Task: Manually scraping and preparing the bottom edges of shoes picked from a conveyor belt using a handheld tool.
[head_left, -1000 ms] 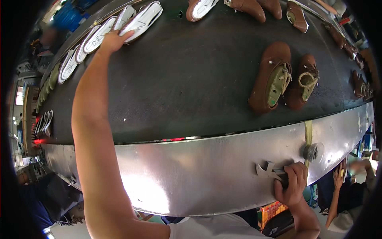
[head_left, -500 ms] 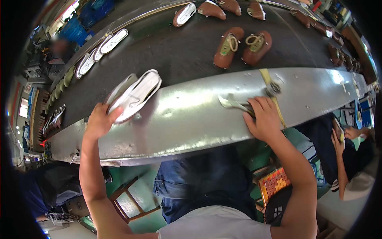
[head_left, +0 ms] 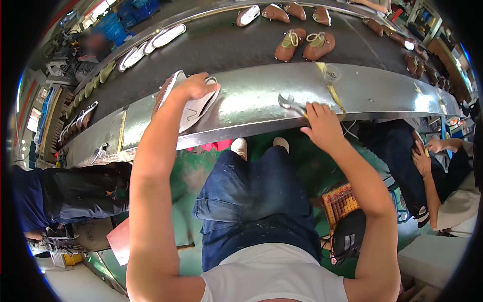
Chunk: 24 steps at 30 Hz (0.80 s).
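My left hand point(head_left: 198, 88) is closed on a pair of shoes above the bench's metal edge. The near shoe point(head_left: 193, 115) shows its white underside, and a brown stitched side of the other shoe point(head_left: 163, 90) shows beside my wrist. My fingers cover part of both. My right hand point(head_left: 323, 123) has its fingers curled over the handle end of metal pincers point(head_left: 291, 104) at the metal edge. The curved jaws point left, away from my hand; most of the handle is hidden under my fingers.
Two brown laced shoes point(head_left: 319, 46) stand on the dark bench top point(head_left: 226, 50), with more shoes along its far side. A clear cup of small bits point(head_left: 330, 74) sits near a yellow strap point(head_left: 336, 98). Other people are at both sides; a woven seat point(head_left: 339, 201) stands at lower right.
My left hand has moved right and over the shoes, turning them. My right hand and the pincers stay together near the bench edge. The view has shifted, showing more floor and my feet.
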Each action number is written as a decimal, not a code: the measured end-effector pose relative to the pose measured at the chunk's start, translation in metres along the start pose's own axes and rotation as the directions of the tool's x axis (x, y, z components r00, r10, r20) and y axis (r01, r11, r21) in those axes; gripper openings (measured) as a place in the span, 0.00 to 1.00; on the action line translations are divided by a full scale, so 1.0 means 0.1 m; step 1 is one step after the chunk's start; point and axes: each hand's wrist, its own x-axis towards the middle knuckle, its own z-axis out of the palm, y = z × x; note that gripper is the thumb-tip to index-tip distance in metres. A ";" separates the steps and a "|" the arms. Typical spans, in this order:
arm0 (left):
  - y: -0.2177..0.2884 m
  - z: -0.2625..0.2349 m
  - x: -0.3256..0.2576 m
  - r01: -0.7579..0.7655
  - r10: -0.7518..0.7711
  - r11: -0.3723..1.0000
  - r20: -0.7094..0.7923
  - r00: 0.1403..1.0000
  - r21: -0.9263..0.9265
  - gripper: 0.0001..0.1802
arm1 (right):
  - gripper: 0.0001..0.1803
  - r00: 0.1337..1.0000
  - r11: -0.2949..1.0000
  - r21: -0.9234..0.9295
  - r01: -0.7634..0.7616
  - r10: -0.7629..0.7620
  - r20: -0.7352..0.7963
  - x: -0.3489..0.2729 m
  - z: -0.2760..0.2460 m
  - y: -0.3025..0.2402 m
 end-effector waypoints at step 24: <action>1.01 2.38 -2.14 -0.010 0.193 -0.069 -0.023 0.981 -0.998 0.30 | 0.15 0.603 0.110 0.623 -0.775 -0.167 0.780 -1.61 -0.01 -1.17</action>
